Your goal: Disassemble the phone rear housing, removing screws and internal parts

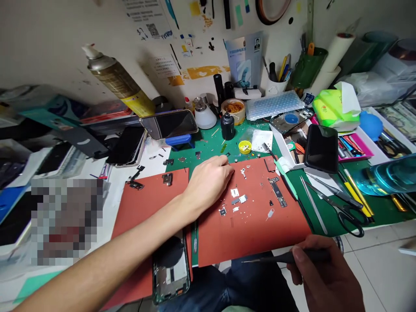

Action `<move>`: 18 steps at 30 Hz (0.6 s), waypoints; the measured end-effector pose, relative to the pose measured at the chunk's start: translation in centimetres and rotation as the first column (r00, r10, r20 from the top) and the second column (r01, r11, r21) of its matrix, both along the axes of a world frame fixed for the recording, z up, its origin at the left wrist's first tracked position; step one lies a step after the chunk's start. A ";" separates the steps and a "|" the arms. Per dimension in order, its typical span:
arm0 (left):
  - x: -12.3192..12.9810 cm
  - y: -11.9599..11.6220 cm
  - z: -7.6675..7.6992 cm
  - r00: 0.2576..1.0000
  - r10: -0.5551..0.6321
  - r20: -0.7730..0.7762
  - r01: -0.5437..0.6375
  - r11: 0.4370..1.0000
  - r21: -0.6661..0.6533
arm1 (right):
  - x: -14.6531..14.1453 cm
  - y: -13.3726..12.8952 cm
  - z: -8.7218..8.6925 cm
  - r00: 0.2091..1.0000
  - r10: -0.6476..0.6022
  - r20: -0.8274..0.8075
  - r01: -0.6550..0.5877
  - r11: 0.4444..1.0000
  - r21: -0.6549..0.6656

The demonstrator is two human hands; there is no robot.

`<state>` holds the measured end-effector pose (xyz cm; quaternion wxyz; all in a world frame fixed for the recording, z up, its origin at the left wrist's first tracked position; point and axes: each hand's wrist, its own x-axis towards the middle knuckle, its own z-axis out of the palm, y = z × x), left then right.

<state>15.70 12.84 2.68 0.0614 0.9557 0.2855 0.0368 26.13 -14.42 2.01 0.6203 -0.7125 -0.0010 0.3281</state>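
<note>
My left hand (209, 184) rests at the upper left edge of the right red mat (253, 234), its fingers curled under; whatever they hold is hidden. Lower right, my right hand (325, 271) grips a dark screwdriver (289, 257) whose thin tip points left, just off the mat's front edge. On that mat lie a small circuit board (277, 193), a SIM pin (270, 214), a black chip (222, 211) and several silvery metal pieces. An opened phone housing (172, 268) lies below my left forearm, on the left red mat (146, 225).
A phone (169, 124) leans on a blue stand behind my left hand. A black bottle (227, 126) stands at the back. To the right are tweezers (313, 206), scissors (349, 216), a dark phone (321, 148) and a blue transparent bottle (386, 175).
</note>
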 end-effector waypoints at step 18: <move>-0.5 0.0 0.2 0.999 -0.033 -0.033 0.034 0.999 0.032 | 0.2 -0.1 0.1 1.000 0.016 -0.007 -0.016 0.999 -0.033</move>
